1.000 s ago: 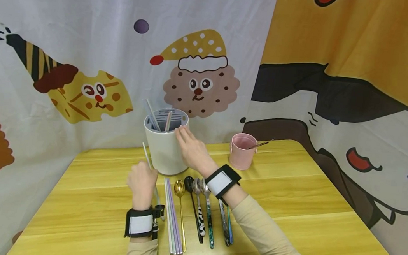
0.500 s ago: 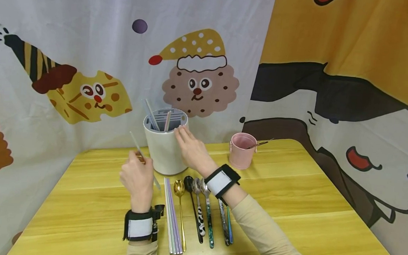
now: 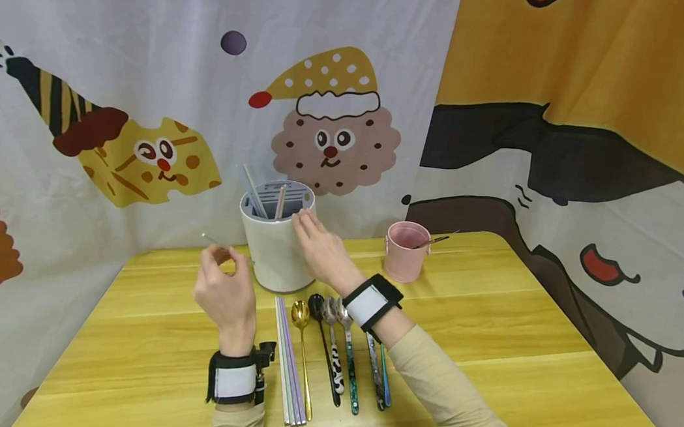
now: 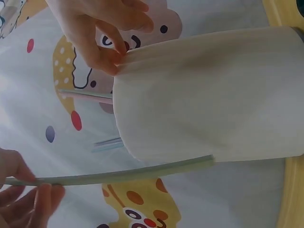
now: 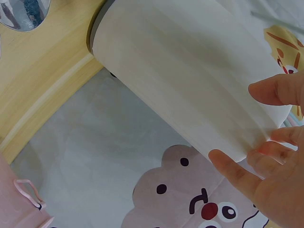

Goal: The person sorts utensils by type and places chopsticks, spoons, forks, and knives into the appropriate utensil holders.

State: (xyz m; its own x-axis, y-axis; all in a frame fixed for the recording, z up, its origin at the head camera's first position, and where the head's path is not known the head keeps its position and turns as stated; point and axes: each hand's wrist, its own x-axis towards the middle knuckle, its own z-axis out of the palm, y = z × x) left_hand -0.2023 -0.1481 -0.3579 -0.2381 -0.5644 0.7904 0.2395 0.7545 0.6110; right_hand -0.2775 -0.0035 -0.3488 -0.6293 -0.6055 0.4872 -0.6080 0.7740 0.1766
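Note:
My left hand point(image 3: 225, 291) pinches a pale green chopstick point(image 4: 128, 175) between thumb and fingers, just left of a white utensil holder point(image 3: 280, 255). In the left wrist view the chopstick's far end overlaps the holder's side. My right hand point(image 3: 328, 255) rests its fingertips on the holder's right rim, fingers extended, thumb apart from the wall. Inside the holder lean a few bluish chopsticks point(image 3: 255, 194) and a pinkish pair point(image 3: 280, 202). In front of it, several purple and pale chopsticks point(image 3: 289, 360) lie side by side.
Right of the chopsticks lies a row of spoons: a gold spoon point(image 3: 300, 315), a black spoon point(image 3: 317, 307) and several with patterned handles. A pink bucket point(image 3: 405, 256) with thin dark sticks point(image 3: 437, 242) stands at the back right. Behind the wooden table point(image 3: 146, 332) hangs a printed curtain point(image 3: 170, 46).
My left hand has moved up and left with the chopstick, which has tilted from steep to nearly level in the head view. The right hand stays at the holder's rim.

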